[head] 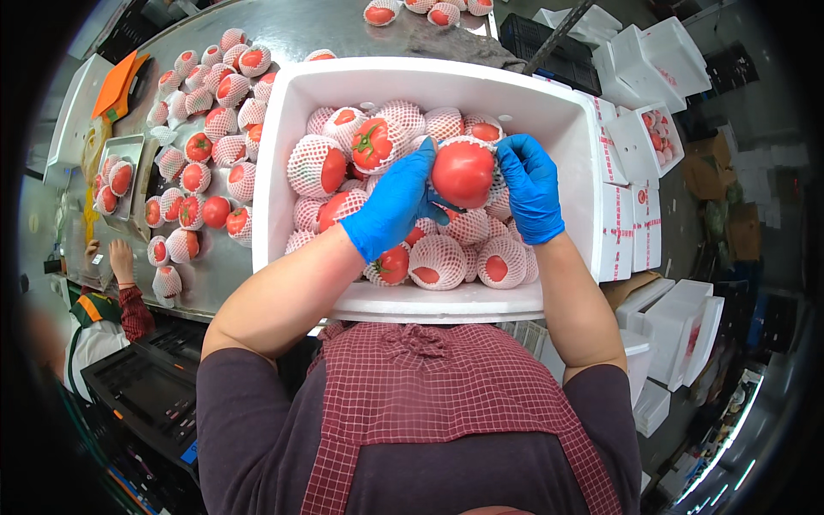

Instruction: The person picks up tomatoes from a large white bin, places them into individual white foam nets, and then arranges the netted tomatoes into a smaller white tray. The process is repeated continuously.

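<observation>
Above a large white foam box [570, 183] I hold a big red tomato [463, 174] whose smooth side faces me. White foam netting shows around the tomato's upper and right edges. My left hand [396, 199], in a blue glove, grips the tomato from the left, thumb on top and fingers partly hidden beneath. At the tomato's right edge, my right hand [531, 193], also gloved in blue, pinches the netting with bent fingers. Below both hands, the box is filled with netted tomatoes [438, 261]; one with a green calyx [373, 141] lies just beyond my left hand.
Left of the box, more netted tomatoes [219, 122] cover a steel table [225, 283]. A scale [125, 154] there bears several. An orange object [119, 84] stands behind it. A co-worker's hand [121, 261] is at far left. White foam boxes [618, 225] are stacked on the right.
</observation>
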{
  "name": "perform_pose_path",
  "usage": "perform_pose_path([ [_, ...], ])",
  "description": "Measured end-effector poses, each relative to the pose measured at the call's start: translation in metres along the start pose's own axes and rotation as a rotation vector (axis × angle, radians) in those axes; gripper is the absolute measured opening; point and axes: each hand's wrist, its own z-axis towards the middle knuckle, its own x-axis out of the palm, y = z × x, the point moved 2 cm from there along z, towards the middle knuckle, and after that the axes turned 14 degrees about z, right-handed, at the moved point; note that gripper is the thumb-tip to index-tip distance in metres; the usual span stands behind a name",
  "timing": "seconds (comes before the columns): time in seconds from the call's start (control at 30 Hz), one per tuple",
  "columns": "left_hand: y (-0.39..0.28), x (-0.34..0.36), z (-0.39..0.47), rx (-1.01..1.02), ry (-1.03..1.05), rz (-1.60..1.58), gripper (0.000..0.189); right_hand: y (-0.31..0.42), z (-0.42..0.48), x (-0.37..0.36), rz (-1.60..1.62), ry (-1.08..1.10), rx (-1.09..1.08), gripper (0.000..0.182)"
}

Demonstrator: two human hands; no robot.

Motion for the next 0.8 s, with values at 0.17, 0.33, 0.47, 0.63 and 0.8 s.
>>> perform_pose_path([
  [0.17,0.006,0.002,0.003,0.027,0.035,-0.051,0.058,0.009,-0.004,0.007,0.117,-0.008,0.117,0.009],
  [0.33,0.009,-0.003,0.008,-0.093,0.135,-0.210,0.063,0.013,-0.005,0.006,0.255,-0.051,0.248,0.012],
  [0.47,0.010,-0.001,0.011,-0.131,0.120,-0.210,0.060,0.015,-0.003,0.005,0.284,-0.054,0.225,0.012],
  [0.63,0.008,0.003,0.006,0.052,-0.092,0.064,0.053,0.016,-0.002,0.012,0.128,-0.005,0.147,0.013],
  [0.8,0.004,-0.004,0.007,0.310,-0.119,0.439,0.061,0.005,-0.001,0.003,0.071,0.071,0.159,0.015],
])
